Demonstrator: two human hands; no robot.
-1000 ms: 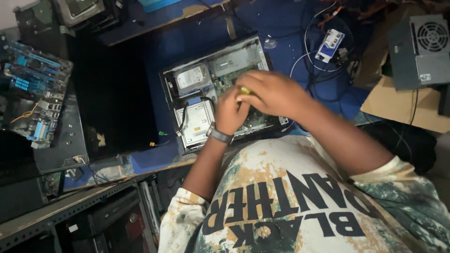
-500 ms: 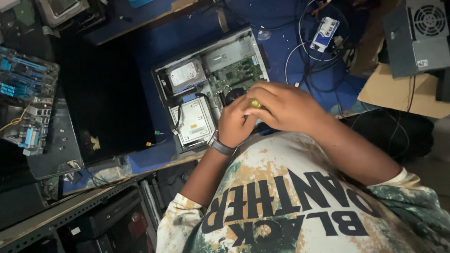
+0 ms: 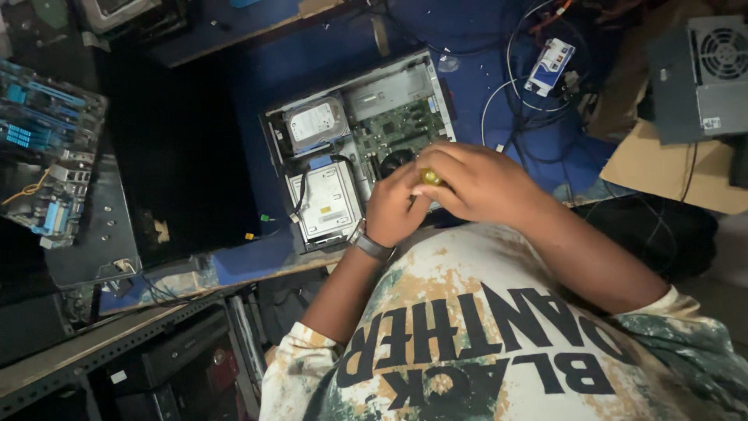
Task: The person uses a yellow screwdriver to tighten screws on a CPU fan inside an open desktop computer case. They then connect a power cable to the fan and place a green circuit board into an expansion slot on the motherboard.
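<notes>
A: Start at the left. What's there?

B: A blue motherboard (image 3: 39,156) lies at the far left edge, on a dark surface. Beside it is a grey metal panel (image 3: 97,226), then a broad black area I can't make out.

A: And the middle?

B: An open desktop computer case (image 3: 354,144) lies flat on the blue table (image 3: 257,70). Inside, a silver hard drive (image 3: 315,123) sits above a boxy silver drive unit (image 3: 326,201), with a green circuit board (image 3: 397,129) to their right.

A: The hands?

B: They meet over the case's lower right corner. The left hand (image 3: 393,206), a watch at its wrist, is curled, fingers pressed against a small yellow object (image 3: 431,178). The right hand (image 3: 483,183) is clenched round that same object from the other side. Only a sliver of yellow shows between them, so I can't tell what it is.

A: What's in the way?

B: The hands themselves cover that part of the case.

A: Further right?

B: Tangled cables (image 3: 538,109) and a small white and blue box (image 3: 550,66), well apart from the hands, then brown cardboard (image 3: 662,168) and a grey power supply (image 3: 717,74) with a fan grille.
</notes>
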